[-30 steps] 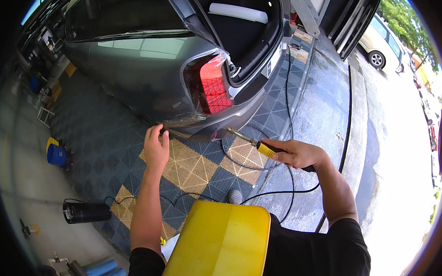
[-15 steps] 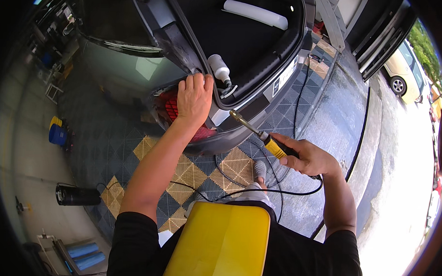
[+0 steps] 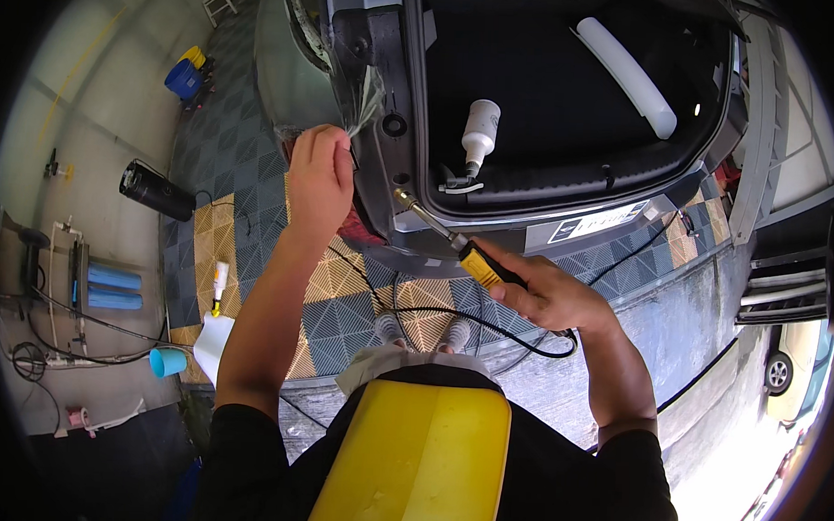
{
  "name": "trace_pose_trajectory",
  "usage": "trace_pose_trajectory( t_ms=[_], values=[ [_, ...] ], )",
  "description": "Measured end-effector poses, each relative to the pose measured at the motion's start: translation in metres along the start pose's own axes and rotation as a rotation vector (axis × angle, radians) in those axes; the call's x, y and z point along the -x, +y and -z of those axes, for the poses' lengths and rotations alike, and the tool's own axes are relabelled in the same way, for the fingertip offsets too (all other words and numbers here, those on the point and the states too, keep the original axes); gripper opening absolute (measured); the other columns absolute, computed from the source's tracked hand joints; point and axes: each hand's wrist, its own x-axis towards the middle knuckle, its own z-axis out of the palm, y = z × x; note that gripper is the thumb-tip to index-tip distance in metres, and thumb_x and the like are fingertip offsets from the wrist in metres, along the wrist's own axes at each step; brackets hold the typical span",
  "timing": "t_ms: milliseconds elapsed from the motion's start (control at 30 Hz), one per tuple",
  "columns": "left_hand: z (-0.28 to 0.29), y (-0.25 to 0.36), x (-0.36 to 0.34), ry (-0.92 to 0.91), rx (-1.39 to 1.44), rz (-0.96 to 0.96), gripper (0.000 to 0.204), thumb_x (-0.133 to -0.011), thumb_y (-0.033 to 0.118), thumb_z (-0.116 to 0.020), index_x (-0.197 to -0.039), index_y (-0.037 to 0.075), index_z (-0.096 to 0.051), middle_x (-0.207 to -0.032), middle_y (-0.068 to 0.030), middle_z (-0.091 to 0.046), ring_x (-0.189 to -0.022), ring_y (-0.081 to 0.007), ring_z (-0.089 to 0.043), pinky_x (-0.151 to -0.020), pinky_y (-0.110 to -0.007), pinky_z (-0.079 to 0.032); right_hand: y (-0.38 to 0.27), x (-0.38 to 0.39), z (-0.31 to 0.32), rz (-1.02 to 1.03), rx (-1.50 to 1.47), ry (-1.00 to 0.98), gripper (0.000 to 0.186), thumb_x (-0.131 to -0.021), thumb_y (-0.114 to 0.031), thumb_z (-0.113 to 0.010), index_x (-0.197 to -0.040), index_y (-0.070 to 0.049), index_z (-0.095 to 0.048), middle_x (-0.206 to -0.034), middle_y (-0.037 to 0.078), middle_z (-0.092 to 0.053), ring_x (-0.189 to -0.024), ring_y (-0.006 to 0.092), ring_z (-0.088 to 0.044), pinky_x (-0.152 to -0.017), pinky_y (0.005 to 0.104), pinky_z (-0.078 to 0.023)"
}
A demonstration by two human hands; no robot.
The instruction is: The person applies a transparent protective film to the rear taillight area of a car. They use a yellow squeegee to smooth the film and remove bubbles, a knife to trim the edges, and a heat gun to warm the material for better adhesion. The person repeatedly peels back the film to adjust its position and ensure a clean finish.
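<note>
My left hand (image 3: 317, 179) is closed, fingertips pinching the edge of a crumpled clear film (image 3: 366, 101) at the grey car's (image 3: 299, 82) rear corner, just above the red tail light (image 3: 358, 229). My right hand (image 3: 558, 298) grips a slim yellow-and-black hot-air gun (image 3: 484, 266) with a metal nozzle and a black cable. The nozzle tip points at the body edge beside the boot opening, below and right of my left fingers. A white spray bottle (image 3: 480, 134) lies tilted at the boot's near left edge.
A white roll (image 3: 625, 77) lies in the open boot. The cable (image 3: 470, 319) loops before my feet across grey-and-tan floor tiles. Left stand a black cylinder (image 3: 156, 190), a blue bucket (image 3: 183, 80), a white tube (image 3: 220, 281) and a light-blue cup (image 3: 166, 362).
My view has turned, so the car and boot sit further right. The clear film now shows stretched up from my left fingers. My right hand has brought the nozzle beside the boot edge.
</note>
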Motion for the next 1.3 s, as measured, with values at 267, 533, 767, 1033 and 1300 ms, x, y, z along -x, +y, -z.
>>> trace_pose_trajectory(
  t_ms=[267,533,767,1033,1300],
  values=[
    [0.029,-0.006,-0.027,-0.033,0.712,0.533,0.017,-0.108,0.016,-0.050,-0.106,-0.001,-0.055,-0.109,-0.0125,-0.072,-0.105,-0.0162,-0.068,-0.092,-0.027,-0.049,-0.008,-0.036,0.015,0.058,0.058,0.054,0.068,-0.104,-0.043,-0.053,-0.160,-0.012,-0.029,-0.068,0.007,-0.058,-0.052,0.0111,-0.056,-0.052,0.0297,-0.045],
    [0.025,-0.015,-0.023,-0.103,0.548,0.420,0.015,-0.107,0.017,-0.050,-0.106,0.003,-0.054,-0.107,-0.0154,-0.075,-0.101,-0.0175,-0.070,-0.088,-0.027,-0.050,-0.014,-0.029,0.019,0.035,0.055,0.025,0.067,-0.104,-0.042,-0.052,-0.159,-0.010,-0.030,-0.074,0.009,-0.059,-0.053,0.0128,-0.054,-0.054,0.0310,-0.045],
    [0.026,-0.015,-0.020,-0.115,0.487,0.404,0.013,-0.107,0.016,-0.050,-0.106,0.004,-0.053,-0.104,-0.0159,-0.076,-0.090,-0.0194,-0.073,-0.079,-0.030,-0.053,-0.028,-0.023,0.016,0.001,0.037,0.027,0.067,-0.104,-0.043,-0.052,-0.157,-0.007,-0.033,-0.074,0.014,-0.064,-0.059,0.0188,-0.060,-0.062,0.0357,-0.046],
    [0.029,0.001,-0.027,-0.154,0.401,0.414,0.012,-0.106,0.013,-0.051,-0.106,0.002,-0.054,-0.103,-0.0169,-0.075,-0.088,-0.0218,-0.073,-0.078,-0.030,-0.054,-0.023,-0.025,0.013,-0.015,-0.013,0.116,0.072,-0.098,-0.045,-0.061,-0.156,-0.009,-0.036,-0.104,0.024,-0.070,-0.083,0.0291,-0.069,-0.077,0.0385,-0.050],
    [0.003,0.023,-0.002,0.000,0.100,0.186,0.012,-0.101,0.003,-0.054,-0.109,-0.004,-0.061,-0.108,-0.0196,-0.073,-0.109,-0.0316,-0.071,-0.093,-0.037,-0.055,0.132,-0.102,0.092,-0.347,-0.160,0.793,0.073,-0.096,-0.041,-0.065,-0.154,-0.006,-0.036,-0.066,0.006,-0.057,-0.051,0.0126,-0.057,-0.047,0.0284,-0.047]
  ],
)
